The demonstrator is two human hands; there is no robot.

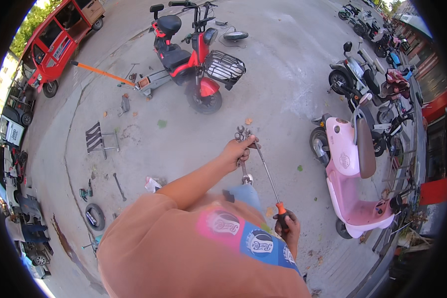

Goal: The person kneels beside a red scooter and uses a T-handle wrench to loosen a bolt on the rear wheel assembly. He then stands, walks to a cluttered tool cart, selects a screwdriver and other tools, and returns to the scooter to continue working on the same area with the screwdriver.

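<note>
My left hand [237, 151] is closed round several metal wrenches [245, 173], their open ends sticking out above and below my fingers. The tip end of a long screwdriver [267, 174] reaches up to my left fingers; whether they grip it too, I cannot tell. My right hand [290, 229] grips the screwdriver's orange and black handle, lower down at the right side of my body. Ahead of my hands stands a red and black electric scooter [181, 59] with a front basket, a floor jack [146, 83] with an orange handle beside it.
A pink scooter [342, 188] stands close at right, more scooters [342, 79] behind it. At left are a folding stool [95, 140], loose wrench [119, 186], power tool [86, 191] and tyre [95, 217]. Farther left are a red three-wheeler [64, 42], parked vehicles and a person [22, 228].
</note>
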